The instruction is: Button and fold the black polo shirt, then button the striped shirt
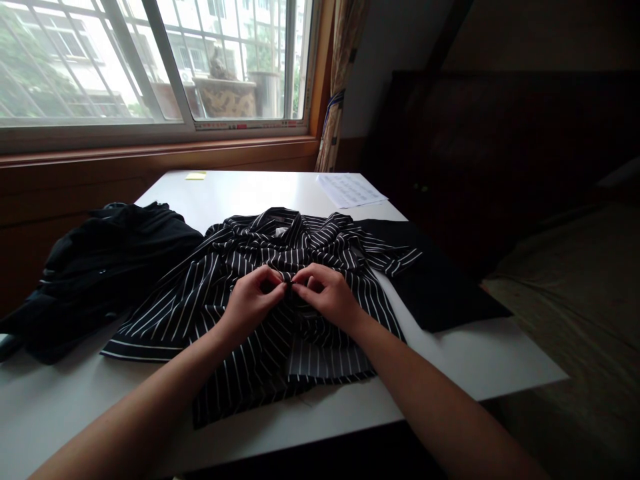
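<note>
A black shirt with white stripes lies spread on the white table, its collar toward the window and its hem toward me. Over the middle of its front, my left hand pinches the cloth between thumb and fingertips. Close against it, my right hand pinches the same front edge, so the fingertips of both hands nearly meet. Whether a button sits between them is too small to tell. Below my hands the front parts and shows the greyish inner side of the cloth.
Dark garments lie heaped on the left of the white table. A flat black cloth is on the right, partly beneath the shirt's sleeve. Printed sheets and a yellow note lie at the far side, below the window.
</note>
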The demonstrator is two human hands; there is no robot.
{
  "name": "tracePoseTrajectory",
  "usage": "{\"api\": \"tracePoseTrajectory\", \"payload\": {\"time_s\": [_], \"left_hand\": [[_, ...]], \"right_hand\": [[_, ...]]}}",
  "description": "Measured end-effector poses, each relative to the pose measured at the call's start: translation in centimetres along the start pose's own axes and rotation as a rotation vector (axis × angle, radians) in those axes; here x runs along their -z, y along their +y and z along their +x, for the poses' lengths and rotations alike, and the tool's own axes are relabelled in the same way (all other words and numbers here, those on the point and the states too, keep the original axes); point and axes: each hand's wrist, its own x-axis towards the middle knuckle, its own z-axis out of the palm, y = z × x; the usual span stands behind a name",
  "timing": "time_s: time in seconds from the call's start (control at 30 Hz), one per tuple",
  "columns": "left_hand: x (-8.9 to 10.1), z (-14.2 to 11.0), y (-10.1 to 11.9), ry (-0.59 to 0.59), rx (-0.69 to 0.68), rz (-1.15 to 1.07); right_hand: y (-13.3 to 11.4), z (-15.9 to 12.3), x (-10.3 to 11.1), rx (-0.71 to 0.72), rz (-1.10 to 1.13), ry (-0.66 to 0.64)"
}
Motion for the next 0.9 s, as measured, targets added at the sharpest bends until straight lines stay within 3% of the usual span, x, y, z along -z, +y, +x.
{"api": "tracePoseTrajectory", "payload": {"time_s": [0.4, 0.9], "left_hand": [[0.1, 0.0, -0.7, -0.079, 0.038, -0.101], [-0.1, -0.2, 0.0, -0.133, 0.048, -0.138]], "right_hand": [[1.2, 0.2, 0.1, -0.295, 0.420, -0.148], [0.6, 0.5, 0.5, -0.403, 0.580, -0.207]]}}
